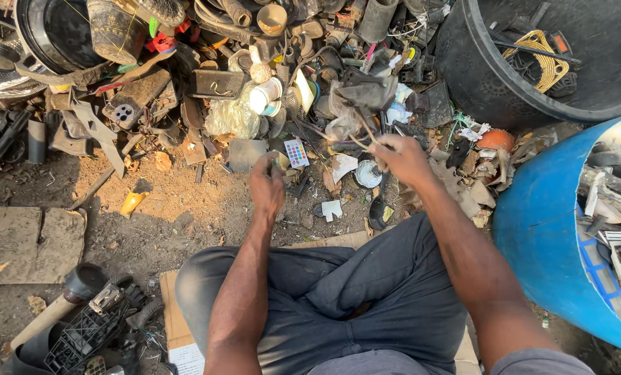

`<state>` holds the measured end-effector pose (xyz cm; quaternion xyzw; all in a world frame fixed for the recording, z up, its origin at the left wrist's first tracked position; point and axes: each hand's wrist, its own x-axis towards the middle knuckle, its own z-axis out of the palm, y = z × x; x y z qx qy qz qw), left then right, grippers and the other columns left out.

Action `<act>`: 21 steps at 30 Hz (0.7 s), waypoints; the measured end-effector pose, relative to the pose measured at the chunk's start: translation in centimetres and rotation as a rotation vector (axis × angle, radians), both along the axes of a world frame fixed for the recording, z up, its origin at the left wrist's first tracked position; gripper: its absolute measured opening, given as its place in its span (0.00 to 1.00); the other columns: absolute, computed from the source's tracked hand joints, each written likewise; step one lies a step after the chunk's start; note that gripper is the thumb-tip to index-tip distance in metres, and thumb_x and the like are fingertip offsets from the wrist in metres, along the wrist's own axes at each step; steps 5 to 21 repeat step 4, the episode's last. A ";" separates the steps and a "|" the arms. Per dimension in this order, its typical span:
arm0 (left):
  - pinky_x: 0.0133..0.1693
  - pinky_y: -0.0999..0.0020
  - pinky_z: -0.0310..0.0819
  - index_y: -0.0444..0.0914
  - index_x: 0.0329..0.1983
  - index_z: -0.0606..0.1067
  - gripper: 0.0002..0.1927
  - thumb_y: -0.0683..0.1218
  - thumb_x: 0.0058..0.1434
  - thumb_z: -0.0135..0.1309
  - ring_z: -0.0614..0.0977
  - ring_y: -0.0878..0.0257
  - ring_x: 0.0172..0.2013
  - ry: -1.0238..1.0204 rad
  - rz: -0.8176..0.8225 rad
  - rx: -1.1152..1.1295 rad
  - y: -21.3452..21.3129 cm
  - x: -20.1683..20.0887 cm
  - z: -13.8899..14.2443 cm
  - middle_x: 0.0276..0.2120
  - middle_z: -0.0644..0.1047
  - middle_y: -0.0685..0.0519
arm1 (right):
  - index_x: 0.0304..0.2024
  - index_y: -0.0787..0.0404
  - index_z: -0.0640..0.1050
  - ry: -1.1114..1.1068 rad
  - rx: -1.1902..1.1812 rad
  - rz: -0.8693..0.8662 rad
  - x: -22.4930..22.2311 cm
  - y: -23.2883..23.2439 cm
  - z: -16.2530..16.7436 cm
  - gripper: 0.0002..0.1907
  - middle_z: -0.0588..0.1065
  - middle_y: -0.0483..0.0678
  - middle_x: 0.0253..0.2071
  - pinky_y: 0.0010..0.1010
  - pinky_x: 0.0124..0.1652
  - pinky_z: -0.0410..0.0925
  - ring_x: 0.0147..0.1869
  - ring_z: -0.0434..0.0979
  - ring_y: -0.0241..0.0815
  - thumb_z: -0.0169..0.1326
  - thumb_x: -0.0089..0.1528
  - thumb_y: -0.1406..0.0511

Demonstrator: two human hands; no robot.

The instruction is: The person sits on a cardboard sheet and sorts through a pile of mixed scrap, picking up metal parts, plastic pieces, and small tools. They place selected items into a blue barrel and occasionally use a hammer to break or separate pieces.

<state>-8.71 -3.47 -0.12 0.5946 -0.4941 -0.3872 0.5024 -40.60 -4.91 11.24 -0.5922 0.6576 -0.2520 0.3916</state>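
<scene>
- Our right hand [402, 158] is closed on thin wires [363, 130] that run up into a tangled grey scrap part [355, 94] on the far pile.
- Our left hand [267, 186] is closed around a small piece [276, 161]; mostly covered, so we can't tell what it is.
- Wires sit centre, just past our knees, at the near edge of the scrap heap [241, 83].
- Progress, as we judge it: the wires are taut but not free of the part, so pulling is under way, not finished. Most of the heap looks unsorted.
- The blue drum [540, 229] at right holds some scrap, as does the black tub [491, 83] far right.
- A small remote [296, 152] lies on the dirt between our hands.
- Hard to make out: where the wires end inside the tangle, and the left-hand piece.
- Cut off: both containers at the frame edge, and the crate parts [88, 332] near left.
</scene>
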 end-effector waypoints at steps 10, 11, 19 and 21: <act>0.47 0.63 0.75 0.41 0.54 0.82 0.13 0.43 0.67 0.58 0.80 0.60 0.44 -0.028 -0.304 -0.149 2.0 -1.9 0.1 0.43 0.78 0.45 | 0.46 0.64 0.84 0.058 -0.332 0.367 3.4 7.9 0.9 0.15 0.81 0.52 0.39 0.36 0.43 0.72 0.46 0.81 0.43 0.60 0.64 0.59; 0.47 0.63 0.75 0.41 0.54 0.82 0.13 0.43 0.67 0.58 0.80 0.60 0.44 -0.028 -0.304 -0.149 2.0 -1.9 0.1 0.43 0.78 0.45 | 0.46 0.64 0.84 0.058 -0.332 0.367 3.4 7.9 0.9 0.15 0.81 0.52 0.39 0.36 0.43 0.72 0.46 0.81 0.43 0.60 0.64 0.59; 0.47 0.63 0.75 0.41 0.54 0.82 0.13 0.43 0.67 0.58 0.80 0.60 0.44 -0.028 -0.304 -0.149 2.0 -1.9 0.1 0.43 0.78 0.45 | 0.46 0.64 0.84 0.058 -0.332 0.367 3.4 7.9 0.9 0.15 0.81 0.52 0.39 0.36 0.43 0.72 0.46 0.81 0.43 0.60 0.64 0.59; 0.47 0.63 0.75 0.41 0.54 0.82 0.13 0.43 0.67 0.58 0.80 0.60 0.44 -0.028 -0.304 -0.149 2.0 -1.9 0.1 0.43 0.78 0.45 | 0.46 0.64 0.84 0.058 -0.332 0.367 3.4 7.9 0.9 0.15 0.81 0.52 0.39 0.36 0.43 0.72 0.46 0.81 0.43 0.60 0.64 0.59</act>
